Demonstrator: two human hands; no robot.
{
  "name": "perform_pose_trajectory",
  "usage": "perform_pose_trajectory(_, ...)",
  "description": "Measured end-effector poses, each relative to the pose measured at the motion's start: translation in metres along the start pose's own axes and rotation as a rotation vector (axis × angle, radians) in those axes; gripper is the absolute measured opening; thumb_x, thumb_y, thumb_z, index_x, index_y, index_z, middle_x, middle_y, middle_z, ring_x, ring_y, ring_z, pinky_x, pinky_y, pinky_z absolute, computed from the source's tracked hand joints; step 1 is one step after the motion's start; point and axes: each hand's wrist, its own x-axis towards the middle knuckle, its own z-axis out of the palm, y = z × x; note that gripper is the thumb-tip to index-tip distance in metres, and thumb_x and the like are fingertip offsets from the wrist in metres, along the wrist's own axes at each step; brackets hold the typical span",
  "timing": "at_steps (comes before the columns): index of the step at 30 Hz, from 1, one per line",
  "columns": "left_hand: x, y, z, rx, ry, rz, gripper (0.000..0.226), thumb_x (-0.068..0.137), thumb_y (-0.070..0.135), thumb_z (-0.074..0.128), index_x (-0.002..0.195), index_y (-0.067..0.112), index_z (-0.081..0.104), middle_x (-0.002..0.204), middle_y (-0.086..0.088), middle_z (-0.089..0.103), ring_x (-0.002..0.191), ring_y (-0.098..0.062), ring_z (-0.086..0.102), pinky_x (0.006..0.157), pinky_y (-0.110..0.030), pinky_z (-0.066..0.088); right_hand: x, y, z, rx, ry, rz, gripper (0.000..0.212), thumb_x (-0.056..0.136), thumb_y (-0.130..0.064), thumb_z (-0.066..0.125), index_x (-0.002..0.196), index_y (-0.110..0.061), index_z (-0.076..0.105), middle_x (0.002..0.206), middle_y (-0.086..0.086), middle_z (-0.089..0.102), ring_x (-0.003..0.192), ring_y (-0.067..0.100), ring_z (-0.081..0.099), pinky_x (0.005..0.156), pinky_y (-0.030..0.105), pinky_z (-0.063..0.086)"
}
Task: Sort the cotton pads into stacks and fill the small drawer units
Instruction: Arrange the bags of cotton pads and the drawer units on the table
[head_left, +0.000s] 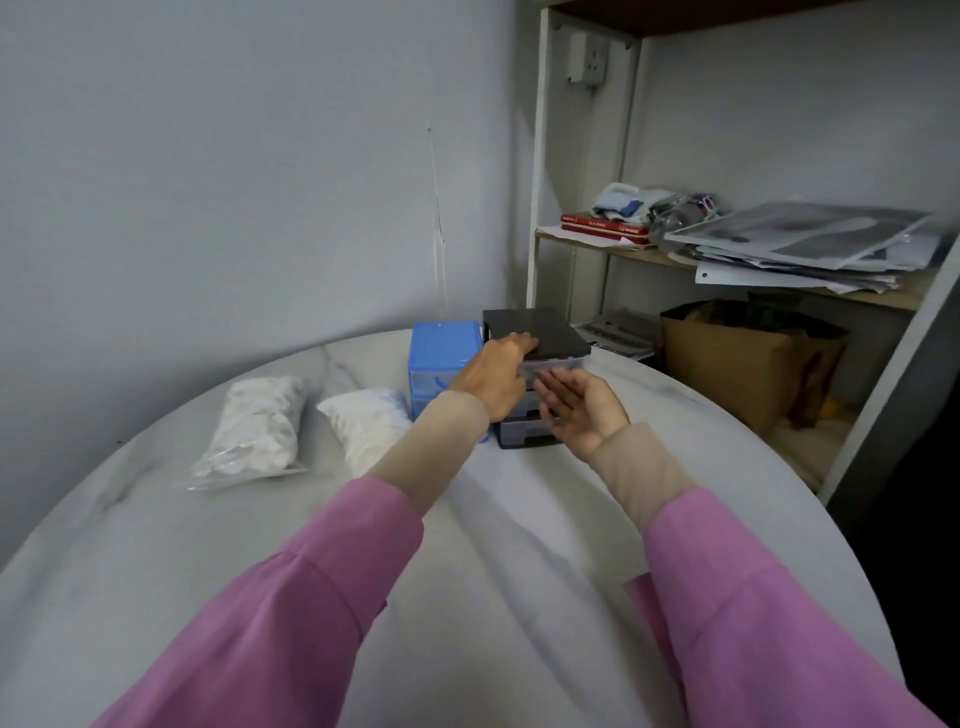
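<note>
Two small drawer units stand side by side at the far side of the round table: a blue one (439, 348) on the left and a black one (540, 332) with clear drawers on the right. My left hand (493, 376) lies on the black unit's top front corner, fingers stretched over its lid. My right hand (579, 408) hovers palm-up and open just in front of the black unit's drawers, holding nothing. Two clear bags of white cotton pads lie to the left: one bag (257, 428) further left, the other bag (366, 423) beside the blue unit.
The white marble table (493, 545) curves away on the right. Behind it stands a white shelf frame (540, 208) with red books (605, 228), piled papers (800, 244) and a brown paper bag (743, 364) lower down. A grey wall is close behind the drawer units.
</note>
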Motion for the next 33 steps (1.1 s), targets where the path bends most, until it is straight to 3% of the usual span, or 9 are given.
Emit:
perform_pose_trajectory(6,0.009,0.000,-0.003,0.053,-0.051,-0.010,0.060,0.091,-0.009,0.039,0.146,0.009,0.025,0.155,-0.008,0.022,0.143,-0.021,0.017,0.116,-0.031,0.016,-0.006,0.002,-0.002,-0.032,0.087,-0.009,0.018,0.093,-0.026,0.055,0.079,-0.015,0.057,0.079,-0.003,0.061,0.072,0.007,0.057,0.063,0.020,0.041)
perform_pose_trajectory(13,0.013,-0.002,-0.002,0.026,-0.075,-0.032,0.061,0.088,-0.014,0.035,0.145,0.008,0.028,0.154,-0.008,0.023,0.143,-0.021,0.018,0.116,-0.027,0.012,-0.026,0.000,-0.009,0.038,0.199,-0.011,0.017,0.091,-0.016,0.057,0.077,-0.006,0.055,0.072,0.006,0.056,0.062,0.012,0.054,0.049,0.017,0.049)
perform_pose_trajectory(18,0.012,0.004,0.000,0.019,-0.058,-0.043,0.065,0.086,-0.018,0.033,0.146,0.008,0.027,0.155,-0.008,0.021,0.144,-0.021,0.016,0.116,-0.027,0.012,-0.049,0.005,-0.018,0.032,0.244,-0.027,0.017,0.091,-0.013,0.054,0.077,-0.006,0.054,0.070,0.006,0.055,0.061,0.011,0.053,0.059,0.017,0.048)
perform_pose_trajectory(27,0.008,0.009,0.009,0.068,0.006,-0.020,0.066,0.086,-0.017,0.036,0.146,0.003,0.020,0.156,-0.011,0.015,0.145,-0.022,0.008,0.116,-0.029,0.011,-0.083,0.011,-0.077,-0.010,0.320,-0.077,0.022,0.092,-0.010,0.047,0.071,-0.006,0.052,0.070,0.007,0.054,0.062,0.014,0.051,0.055,0.017,0.048)
perform_pose_trajectory(30,0.004,0.018,0.017,0.163,0.096,0.036,0.070,0.083,-0.014,0.041,0.147,0.003,0.016,0.157,-0.010,0.010,0.145,-0.021,0.003,0.118,-0.033,0.004,-0.085,0.007,-0.102,-0.001,0.399,-0.092,0.022,0.092,-0.008,0.044,0.072,-0.005,0.051,0.070,0.007,0.052,0.062,0.014,0.051,0.048,0.014,0.049)
perform_pose_trajectory(33,-0.003,0.029,0.029,0.215,0.280,0.141,0.069,0.081,-0.009,0.049,0.144,0.007,0.028,0.153,-0.008,0.025,0.144,-0.020,0.014,0.118,-0.034,0.003,-0.081,0.003,-0.121,0.023,0.487,-0.107,0.021,0.092,-0.006,0.044,0.072,-0.004,0.050,0.070,0.008,0.052,0.060,0.015,0.051,0.045,0.014,0.049)
